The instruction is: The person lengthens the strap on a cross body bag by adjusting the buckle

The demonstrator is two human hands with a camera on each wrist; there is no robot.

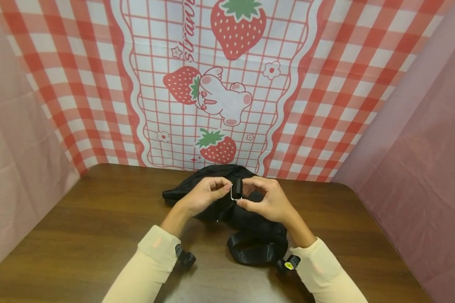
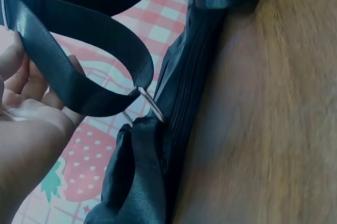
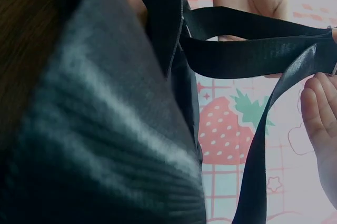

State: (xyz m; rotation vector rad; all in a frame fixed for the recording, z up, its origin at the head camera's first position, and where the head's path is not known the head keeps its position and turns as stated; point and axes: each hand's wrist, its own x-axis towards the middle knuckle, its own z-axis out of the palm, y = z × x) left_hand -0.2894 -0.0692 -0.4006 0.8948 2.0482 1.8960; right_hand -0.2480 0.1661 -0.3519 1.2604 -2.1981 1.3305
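Note:
A black fabric bag (image 1: 208,172) lies on the table behind my hands, its black webbing strap (image 1: 237,188) lifted toward me. My left hand (image 1: 202,195) pinches a metal strap slider (image 1: 231,192) between thumb and fingertips at its left side. From the right, my right hand (image 1: 269,200) holds the slider and webbing, thumb at the lower end. In the left wrist view the webbing loops through a metal ring (image 2: 151,104) on the bag. The right wrist view shows my right fingers (image 3: 318,97) beside the webbing; the slider is mostly cut off there.
A looped part of the strap (image 1: 252,254) lies on the brown wooden table (image 1: 79,227) near my right wrist. Behind the table hangs a red-and-white strawberry cloth (image 1: 311,126). Pink cloth (image 1: 421,168) closes off both sides. Each wrist bears a small camera (image 1: 186,257).

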